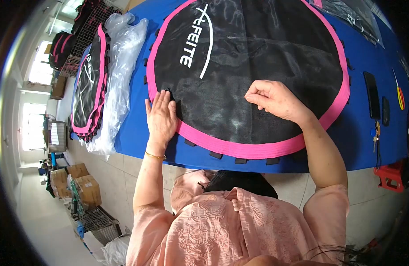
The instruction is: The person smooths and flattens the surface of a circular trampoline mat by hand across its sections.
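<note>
A round black trampoline mat (240, 102) with a pink border and white "FEITE" lettering lies flat on the blue-covered table. Black tabs stick out all round its rim. My left hand (161, 116) rests flat on the mat's left border, fingers stretched out, with a small black piece showing at the fingertips. Over the lower right part of the mat, my right hand (277, 99) is closed, thumb and fingers pinched together. Anything between those fingers is too small or hidden to make out.
More black-and-pink mats (87, 88) are stacked at the left beside clear plastic wrap (120, 75). On the table's right lie a phone (372, 95), keys (376, 131) and a yellow-red handled tool (400, 97). A red stool (389, 178) and cardboard boxes (88, 189) stand on the floor.
</note>
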A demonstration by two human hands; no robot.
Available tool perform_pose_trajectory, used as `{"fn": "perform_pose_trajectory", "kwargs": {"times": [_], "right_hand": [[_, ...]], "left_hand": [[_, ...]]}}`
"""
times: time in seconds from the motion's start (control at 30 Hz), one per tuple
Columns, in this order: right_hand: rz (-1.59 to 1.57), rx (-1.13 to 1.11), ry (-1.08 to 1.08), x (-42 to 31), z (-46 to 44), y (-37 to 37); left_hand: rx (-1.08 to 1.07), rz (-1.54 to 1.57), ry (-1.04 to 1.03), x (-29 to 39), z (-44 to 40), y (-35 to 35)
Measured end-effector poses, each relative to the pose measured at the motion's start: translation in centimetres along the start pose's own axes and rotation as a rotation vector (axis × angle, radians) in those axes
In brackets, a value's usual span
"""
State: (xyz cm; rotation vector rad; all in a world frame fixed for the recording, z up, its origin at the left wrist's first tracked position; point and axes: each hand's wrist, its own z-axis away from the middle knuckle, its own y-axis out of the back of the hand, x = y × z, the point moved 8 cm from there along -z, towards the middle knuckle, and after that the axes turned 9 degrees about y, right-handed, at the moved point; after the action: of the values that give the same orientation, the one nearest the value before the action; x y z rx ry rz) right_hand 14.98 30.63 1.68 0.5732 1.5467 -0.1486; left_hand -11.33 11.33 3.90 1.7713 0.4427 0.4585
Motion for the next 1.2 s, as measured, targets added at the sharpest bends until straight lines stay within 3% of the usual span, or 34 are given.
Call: {"fn": "perform_pose_trajectory", "kwargs": {"times": [0.17, 0.5, 0.87, 1.2], "right_hand": [[0.009, -0.004, -0.001, -0.3, 0.1, 0.1], [-0.052, 0.001, -0.018, 0.2, 0.1, -0.1], [-0.017, 0.005, 0.014, 0.2, 0.1, 0.0], [-0.023, 0.02, -0.036, -0.1, 0.2, 0.1]], "left_hand": [[-0.01, 0.022, -0.018, 0.0, -0.5, -0.1], [-0.139, 0.208, -0.268, 9.7, 8.2, 2.2], [-0.007, 0.087, -0.069, 3.1, 3.1, 1.3], [-0.276, 0.282, -0.431, 15.3, 11.1, 2.8]]}}
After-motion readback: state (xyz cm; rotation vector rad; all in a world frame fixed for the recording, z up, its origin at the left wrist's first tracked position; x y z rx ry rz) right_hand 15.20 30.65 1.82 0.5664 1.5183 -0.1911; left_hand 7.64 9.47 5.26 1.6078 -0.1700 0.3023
